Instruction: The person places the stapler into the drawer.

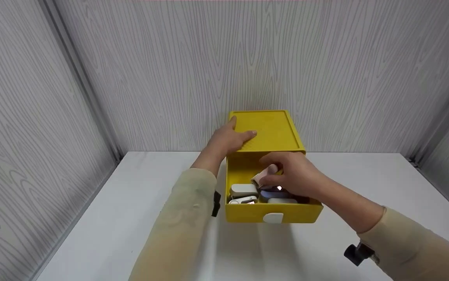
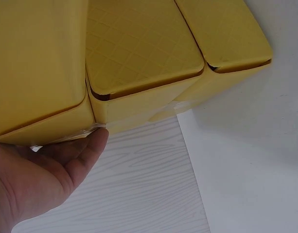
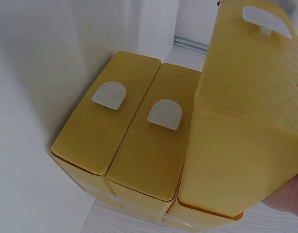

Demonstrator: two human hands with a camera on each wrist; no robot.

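A yellow drawer unit (image 1: pixel 271 128) stands at the back of the white table, and its top drawer (image 1: pixel 248 214) is pulled out toward me. My left hand (image 1: pixel 230 138) rests flat on the unit's top left edge, the thumb lying on the lid. My right hand (image 1: pixel 293 175) reaches into the open drawer and pinches a small pink object (image 1: pixel 262 176) just above the other contents. In the drawer lie white pieces (image 1: pixel 243 190) and a dark purple piece (image 1: pixel 270 194). The right wrist view shows the open drawer's front (image 3: pixel 246 121) above two closed drawers (image 3: pixel 139 141) with white handles (image 3: pixel 165 114).
The white table (image 1: pixel 130 218) is bounded by grey wood-grain walls (image 1: pixel 170 70) at the back and on both sides. The unit stands against the back wall. The left wrist view shows the unit's yellow side (image 2: pixel 139 53) and my palm (image 2: pixel 37 179) against it.
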